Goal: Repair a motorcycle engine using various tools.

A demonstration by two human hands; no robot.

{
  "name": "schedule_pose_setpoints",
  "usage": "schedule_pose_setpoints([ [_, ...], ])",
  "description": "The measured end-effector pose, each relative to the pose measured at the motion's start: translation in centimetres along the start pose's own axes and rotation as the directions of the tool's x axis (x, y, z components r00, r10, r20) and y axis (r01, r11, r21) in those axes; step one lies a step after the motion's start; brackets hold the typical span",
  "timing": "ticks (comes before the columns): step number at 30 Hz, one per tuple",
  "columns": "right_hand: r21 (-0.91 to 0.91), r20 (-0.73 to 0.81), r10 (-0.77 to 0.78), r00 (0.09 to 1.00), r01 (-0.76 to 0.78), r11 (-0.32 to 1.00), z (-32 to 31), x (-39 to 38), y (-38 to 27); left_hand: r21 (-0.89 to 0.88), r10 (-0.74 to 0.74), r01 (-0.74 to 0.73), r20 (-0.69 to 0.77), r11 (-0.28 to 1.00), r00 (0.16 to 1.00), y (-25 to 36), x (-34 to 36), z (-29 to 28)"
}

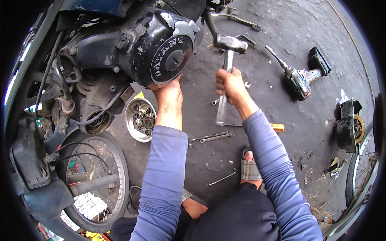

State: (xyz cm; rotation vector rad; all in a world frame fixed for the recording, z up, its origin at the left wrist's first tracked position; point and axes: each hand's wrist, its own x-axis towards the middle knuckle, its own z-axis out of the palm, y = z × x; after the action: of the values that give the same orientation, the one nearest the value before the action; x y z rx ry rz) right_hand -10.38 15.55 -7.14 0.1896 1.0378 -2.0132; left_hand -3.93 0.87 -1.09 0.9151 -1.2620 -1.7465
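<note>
My right hand (233,86) curls its fingers round the hammer (228,60); my left hand (169,97) touches the cover (146,52), fingers I can't make out.

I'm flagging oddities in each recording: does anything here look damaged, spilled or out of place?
Yes: the black engine cover looks worn, its finish chipped, with a large pale patch near its upper right edge. A cordless power tool also lies loose on the ground.
</note>
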Motion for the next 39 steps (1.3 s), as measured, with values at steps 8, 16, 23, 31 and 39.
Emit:
schedule_pose_setpoints([
  [8, 0.002, -0.036, 0.044, 0.998, -0.044, 0.999, 1.4, -0.5, 0.3, 0.043, 0.021, -0.022, 0.014, 0.999, 1.0, 0.3, -0.2, -0.2],
  [16, -0.745, -0.097, 0.044, 0.994, -0.102, 0.659, -5.2, -3.0, -1.5, 0.169, -0.117, 0.077, 0.242, 0.983, 0.963, 0.7, -1.7, -1.4],
  [23, -0.959, 0.233, -0.558, 0.796, 0.092, -0.269, -11.1, -10.0, -6.0, 0.799, -0.616, 0.035, 0.433, 0.6, 0.658, -0.4, -9.5, -7.6],
  [31, -0.788, 0.285, -0.022, 0.958, 0.222, -0.575, -13.1, -16.7, -1.6, 0.79, -0.603, -0.32, 0.609, 0.523, 0.515, 0.9, -8.5, -17.0],
  [39, -0.85, 0.517, -0.221, 0.827, 0.466, -0.245, -1.6, -20.1, -5.6, 0.052, 0.266, -0.262, -0.274, 0.964, 0.924, 12.0, 1.2, -23.9],
])
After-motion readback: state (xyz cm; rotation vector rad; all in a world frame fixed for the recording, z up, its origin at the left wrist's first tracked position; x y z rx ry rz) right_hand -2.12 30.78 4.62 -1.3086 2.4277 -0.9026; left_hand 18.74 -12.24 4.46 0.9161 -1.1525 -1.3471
